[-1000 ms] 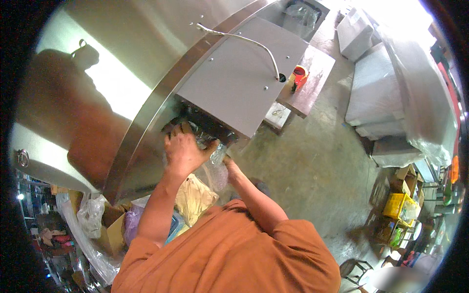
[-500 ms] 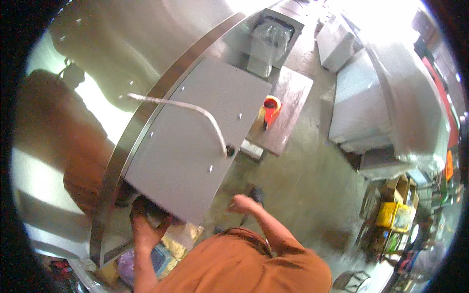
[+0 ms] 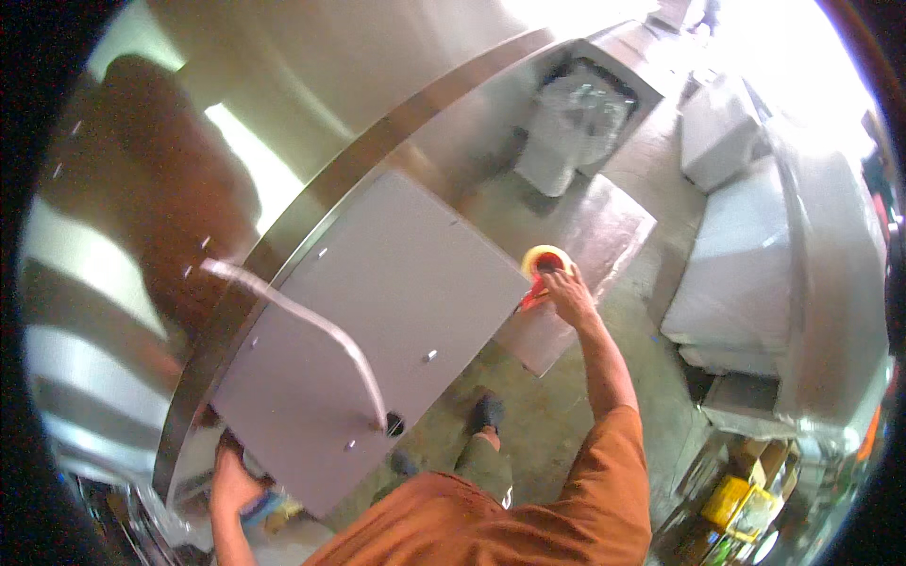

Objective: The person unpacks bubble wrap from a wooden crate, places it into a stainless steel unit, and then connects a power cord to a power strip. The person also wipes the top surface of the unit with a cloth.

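A flat grey panel [image 3: 406, 274] with small white pegs lies in front of me against a shiny metal wall. A pale flexible strip [image 3: 330, 330] arches across it, one end beside a round dark hole. My left hand [image 3: 236, 479] is at the panel's near left corner; its fingertips are hidden at the edge. Off the panel's right side, my right hand [image 3: 572, 296] has its fingers closed on a red tape dispenser [image 3: 536, 292] with a yellowish roll. The dispenser is over a flat, shiny board [image 3: 618, 231], close to the panel's corner.
Beyond the panel stands a grey box-like unit [image 3: 646, 94] with clear plastic wrap in its opening. Large wrapped white blocks [image 3: 731, 264] line the right side. A yellow crate [image 3: 727, 500] is at the lower right. A metal rim [image 3: 377, 141] runs along the wall.
My right hand has reached forward and right from near my body and taken hold of the tape dispenser. My left hand stays by the panel's near corner. The view has shifted.
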`<state>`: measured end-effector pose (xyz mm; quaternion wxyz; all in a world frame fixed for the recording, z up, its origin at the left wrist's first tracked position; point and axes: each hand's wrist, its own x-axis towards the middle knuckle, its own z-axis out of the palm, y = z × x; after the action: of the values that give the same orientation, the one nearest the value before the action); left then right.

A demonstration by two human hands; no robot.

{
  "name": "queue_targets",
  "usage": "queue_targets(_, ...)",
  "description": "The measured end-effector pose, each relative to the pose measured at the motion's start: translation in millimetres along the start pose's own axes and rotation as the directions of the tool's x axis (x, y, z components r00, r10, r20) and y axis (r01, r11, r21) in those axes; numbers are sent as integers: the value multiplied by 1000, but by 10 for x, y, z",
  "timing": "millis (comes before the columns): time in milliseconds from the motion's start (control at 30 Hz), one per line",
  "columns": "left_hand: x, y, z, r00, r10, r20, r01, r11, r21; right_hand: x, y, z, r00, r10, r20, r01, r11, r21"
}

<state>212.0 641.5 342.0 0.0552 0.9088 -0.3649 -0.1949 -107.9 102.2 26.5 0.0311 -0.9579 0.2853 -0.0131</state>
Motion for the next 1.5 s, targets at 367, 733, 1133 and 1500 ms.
queue_targets(367,-46,-487,65,921,359,-151,-347,932,100,-2575,-2700,-281,635,771,-39,-113,143,983)
queue_targets(733,-1000,-662,815,811,560,169,-98,414,-905,-3195,-5199,-1514,904,136,-406,182,735,653)
queue_targets(1133,-1150,-717,968,854,481,197,95,229,-969,-3025,-5114,-1640,823,-63,-564,415,744,523)
queue_targets(1500,-1686,-388,705,693,666,276,95,294,-951,-3317,-4752,-1351,650,-65,-757,658,546,518)
